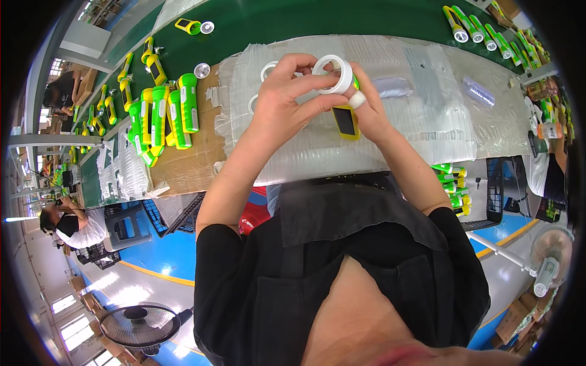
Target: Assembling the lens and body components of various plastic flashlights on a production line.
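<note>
Pinched between thumb and fingers of left hand [282, 94]: white ring [348, 78], one. Gripped in right hand [370, 114], just below ring: yellow flashlight [347, 127], one; contact with ring not discernible. Near left hand, on plastic sheeting [427, 131]: further white rings [263, 72], two, partly hidden. Right of hands: clear plastic rolls [394, 88], two. Below sheeting, at right: black crate [496, 198], containing several green-and-yellow flashlights [452, 186], exact count obscured.

One head-worn view (a wide fisheye) looks down from close above onto the hands [278, 100] and covered bench [427, 134].
</note>
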{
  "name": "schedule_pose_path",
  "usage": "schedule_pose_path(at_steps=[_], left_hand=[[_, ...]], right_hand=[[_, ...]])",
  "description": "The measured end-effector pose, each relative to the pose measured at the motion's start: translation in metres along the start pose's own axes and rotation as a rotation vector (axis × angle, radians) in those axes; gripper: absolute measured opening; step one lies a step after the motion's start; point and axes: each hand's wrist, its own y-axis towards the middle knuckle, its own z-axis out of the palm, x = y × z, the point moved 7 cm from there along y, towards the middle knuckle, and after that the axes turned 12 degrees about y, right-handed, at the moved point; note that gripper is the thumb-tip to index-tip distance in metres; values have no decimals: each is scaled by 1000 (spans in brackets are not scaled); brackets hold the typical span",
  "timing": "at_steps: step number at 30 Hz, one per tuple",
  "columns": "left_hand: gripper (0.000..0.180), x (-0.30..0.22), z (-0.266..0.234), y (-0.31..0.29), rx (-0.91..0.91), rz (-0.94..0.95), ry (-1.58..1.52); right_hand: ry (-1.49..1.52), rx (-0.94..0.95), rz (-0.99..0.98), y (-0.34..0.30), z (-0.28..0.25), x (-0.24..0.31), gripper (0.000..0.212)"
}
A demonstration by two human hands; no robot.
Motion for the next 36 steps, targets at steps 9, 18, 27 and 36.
schedule_pose_path(at_steps=[9,18,27,36], left_hand=[[32,-8,6,5,70,-24,-48],[43,-22,39,10,208,-49,-158],[38,-21,52,15,181,-101,-243],[40,-16,62,17,136,-94,-159]], right_hand=[[-333,132,-230,10,-20,43,47],[-911,515,-54,28,-8,103,48],[-1113,706,218,45,-2,98,37],[-1533,279,408,44,-13,99,63]])
